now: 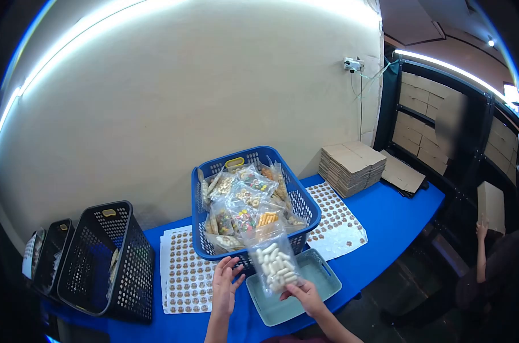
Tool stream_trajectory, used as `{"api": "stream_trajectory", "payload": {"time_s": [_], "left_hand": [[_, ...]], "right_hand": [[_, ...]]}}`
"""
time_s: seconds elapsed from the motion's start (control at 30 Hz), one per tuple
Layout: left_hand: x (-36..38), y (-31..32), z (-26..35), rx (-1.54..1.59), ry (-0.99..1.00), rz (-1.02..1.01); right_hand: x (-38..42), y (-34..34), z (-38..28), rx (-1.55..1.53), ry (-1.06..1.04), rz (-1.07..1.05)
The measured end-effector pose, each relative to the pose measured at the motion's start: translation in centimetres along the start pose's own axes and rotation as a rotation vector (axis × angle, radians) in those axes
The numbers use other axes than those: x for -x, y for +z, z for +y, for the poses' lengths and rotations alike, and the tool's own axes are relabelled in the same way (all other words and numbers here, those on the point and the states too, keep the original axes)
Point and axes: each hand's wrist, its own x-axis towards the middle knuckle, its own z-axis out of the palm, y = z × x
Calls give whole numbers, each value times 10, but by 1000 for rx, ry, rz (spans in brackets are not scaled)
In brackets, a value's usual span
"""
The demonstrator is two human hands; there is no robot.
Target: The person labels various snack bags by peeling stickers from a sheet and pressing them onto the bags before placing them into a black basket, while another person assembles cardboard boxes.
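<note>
My right hand (305, 295) pinches the lower corner of a clear plastic bag (276, 263) filled with white, capsule-shaped pieces. The bag hangs over the pale green tray (260, 306) and overlaps the front rim of a blue basket (199, 228). My left hand (225, 283) is raised beside the bag, fingers apart, with nothing in it. Inside the blue basket lie several clear packets (251, 197) of mixed small snacks, some ring-shaped, some orange sticks.
Sticker sheets (185, 280) lie left and right of the blue basket. Black baskets (140, 257) stand at left. Flattened cardboard (351, 160) is stacked at the back right of the blue table (405, 214). At far right, another person's hand (481, 230) touches a carton (491, 206) near shelving.
</note>
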Motion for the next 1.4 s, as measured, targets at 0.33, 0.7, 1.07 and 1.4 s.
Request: {"api": "stream_trajectory", "payload": {"time_s": [0.33, 0.7, 1.07, 1.4], "left_hand": [[50, 27, -44, -289, 170, -21], [58, -89, -51, -502, 18, -106], [91, -201, 52, -375, 55, 315], [114, -278, 179, -548, 363, 428]], "right_hand": [[6, 42, 12, 658, -184, -73], [-44, 34, 42, -16, 133, -23], [-81, 93, 77, -95, 45, 234], [-21, 168, 191, -29, 450, 219]]}}
